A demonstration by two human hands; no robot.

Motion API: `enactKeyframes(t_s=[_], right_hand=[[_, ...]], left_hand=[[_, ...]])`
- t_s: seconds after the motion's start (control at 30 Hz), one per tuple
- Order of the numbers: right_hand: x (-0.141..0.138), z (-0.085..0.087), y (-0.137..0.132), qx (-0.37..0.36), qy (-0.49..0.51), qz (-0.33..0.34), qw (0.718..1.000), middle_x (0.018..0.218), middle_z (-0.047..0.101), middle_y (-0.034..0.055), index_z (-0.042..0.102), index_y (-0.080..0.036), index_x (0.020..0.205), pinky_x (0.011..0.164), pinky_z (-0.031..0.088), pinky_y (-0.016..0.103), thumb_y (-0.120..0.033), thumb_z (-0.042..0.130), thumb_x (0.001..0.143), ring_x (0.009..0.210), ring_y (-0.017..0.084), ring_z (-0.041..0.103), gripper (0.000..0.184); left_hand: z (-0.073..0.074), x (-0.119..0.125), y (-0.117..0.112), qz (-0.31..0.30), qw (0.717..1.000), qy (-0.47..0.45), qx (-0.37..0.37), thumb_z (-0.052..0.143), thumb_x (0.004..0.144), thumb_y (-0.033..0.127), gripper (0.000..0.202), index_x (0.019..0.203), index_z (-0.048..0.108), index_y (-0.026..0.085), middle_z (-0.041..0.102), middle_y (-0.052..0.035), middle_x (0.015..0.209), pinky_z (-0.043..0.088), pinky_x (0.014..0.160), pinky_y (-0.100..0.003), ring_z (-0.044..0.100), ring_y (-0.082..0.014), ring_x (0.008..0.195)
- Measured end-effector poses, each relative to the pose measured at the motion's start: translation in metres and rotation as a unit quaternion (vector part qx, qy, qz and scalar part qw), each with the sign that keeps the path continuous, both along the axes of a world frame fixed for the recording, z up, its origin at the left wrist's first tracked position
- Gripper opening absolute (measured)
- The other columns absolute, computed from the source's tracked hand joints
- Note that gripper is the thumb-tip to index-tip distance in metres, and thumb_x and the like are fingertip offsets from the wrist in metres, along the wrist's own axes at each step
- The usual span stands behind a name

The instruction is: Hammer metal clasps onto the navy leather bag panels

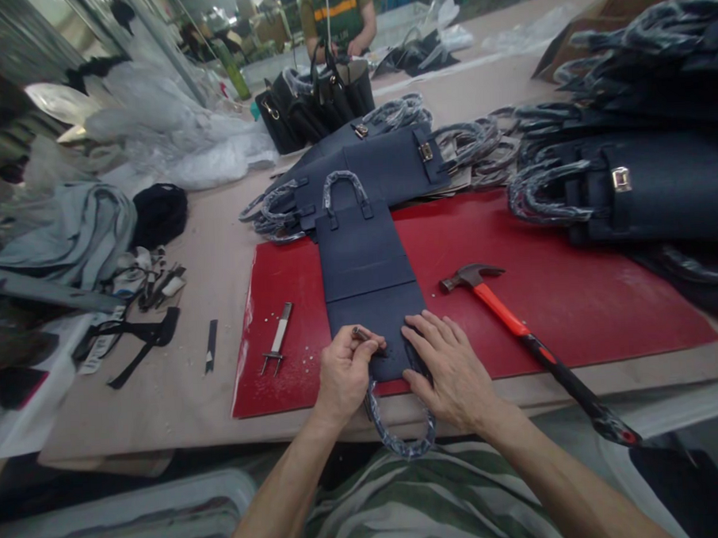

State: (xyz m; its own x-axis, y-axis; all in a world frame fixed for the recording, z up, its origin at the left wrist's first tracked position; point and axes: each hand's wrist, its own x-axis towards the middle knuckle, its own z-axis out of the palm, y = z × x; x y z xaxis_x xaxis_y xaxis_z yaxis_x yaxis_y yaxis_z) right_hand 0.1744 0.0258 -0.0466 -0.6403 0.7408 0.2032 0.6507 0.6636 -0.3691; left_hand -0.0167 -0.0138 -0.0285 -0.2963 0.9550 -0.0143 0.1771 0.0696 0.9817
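Observation:
A dark blue bag panel (367, 265) lies flat before me, with a plastic-wrapped handle at each end. The near handle (406, 449) hangs over the table's front edge. My left hand (348, 372) pinches a short metal punch (360, 333) above the panel's near end. Fingers spread, my right hand (450, 364) rests flat on the panel's near right side. Under both sits a red board (486, 327). To the right, a claw hammer (504, 314) with an orange and black grip lies partly on the board. A two-pronged metal tool (277, 340) lies to the left.
More blue bag panels (372, 169) with wrapped handles lie behind the board, and others (676, 184) are piled at the right. Black bags (316, 104) stand farther back, near another person (339, 20). Plastic wrap (180, 142), cloth and dark strips (153, 333) occupy the left side.

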Motion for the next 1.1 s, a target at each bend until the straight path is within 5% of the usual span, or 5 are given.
enactKeyframes(t_s=[0.53,0.77,0.97,1.03,1.1], right_hand=[[0.015,-0.004,0.01,-0.036,0.116,0.034,0.992,0.144,0.053,0.0164,0.06,-0.015,0.128,0.113,0.038,0.052,-0.04,0.058,0.092,0.137,0.032,0.044,0.044],[0.07,0.017,0.035,0.032,-0.047,-0.202,0.978,0.119,0.06,0.0238,0.06,-0.008,0.119,0.092,0.048,0.051,-0.031,0.052,0.091,0.108,0.037,0.058,0.038],[0.09,0.036,0.047,-0.188,-0.096,-0.283,0.936,0.083,0.062,0.0119,0.059,-0.013,0.092,0.068,0.047,0.035,-0.026,0.054,0.087,0.075,0.024,0.059,0.014],[0.088,0.042,0.044,-0.373,0.052,-0.298,0.877,0.072,0.056,0.0039,0.057,-0.016,0.085,0.059,0.045,0.029,-0.026,0.057,0.083,0.062,0.017,0.053,0.01],[0.083,0.05,0.038,-0.548,0.224,-0.311,0.744,0.068,0.05,-0.001,0.054,-0.018,0.084,0.05,0.041,0.024,-0.022,0.058,0.08,0.053,0.011,0.046,0.008]], left_hand=[[-0.02,-0.005,-0.003,-0.109,0.956,0.225,0.154,0.051,0.096,0.014,0.011,0.099,0.059,0.02,0.072,-0.003,0.091,0.053,0.076,-0.023,0.07,-0.0146,0.083],[-0.02,-0.004,0.0,-0.116,0.95,0.246,0.152,0.051,0.096,0.018,0.009,0.095,0.06,0.019,0.071,-0.0034,0.085,0.049,0.069,-0.023,0.068,-0.0152,0.075],[-0.021,-0.003,0.003,-0.115,0.958,0.226,0.135,0.054,0.095,0.017,0.008,0.092,0.06,0.019,0.07,-0.0026,0.081,0.046,0.065,-0.022,0.067,-0.0144,0.071],[-0.024,-0.004,0.003,-0.117,0.955,0.232,0.146,0.053,0.095,0.018,0.008,0.092,0.06,0.02,0.07,-0.0029,0.083,0.046,0.066,-0.023,0.067,-0.0148,0.071],[-0.027,-0.004,0.003,-0.119,0.95,0.242,0.158,0.052,0.096,0.019,0.009,0.093,0.061,0.02,0.07,-0.0033,0.083,0.047,0.067,-0.023,0.067,-0.0157,0.072]])
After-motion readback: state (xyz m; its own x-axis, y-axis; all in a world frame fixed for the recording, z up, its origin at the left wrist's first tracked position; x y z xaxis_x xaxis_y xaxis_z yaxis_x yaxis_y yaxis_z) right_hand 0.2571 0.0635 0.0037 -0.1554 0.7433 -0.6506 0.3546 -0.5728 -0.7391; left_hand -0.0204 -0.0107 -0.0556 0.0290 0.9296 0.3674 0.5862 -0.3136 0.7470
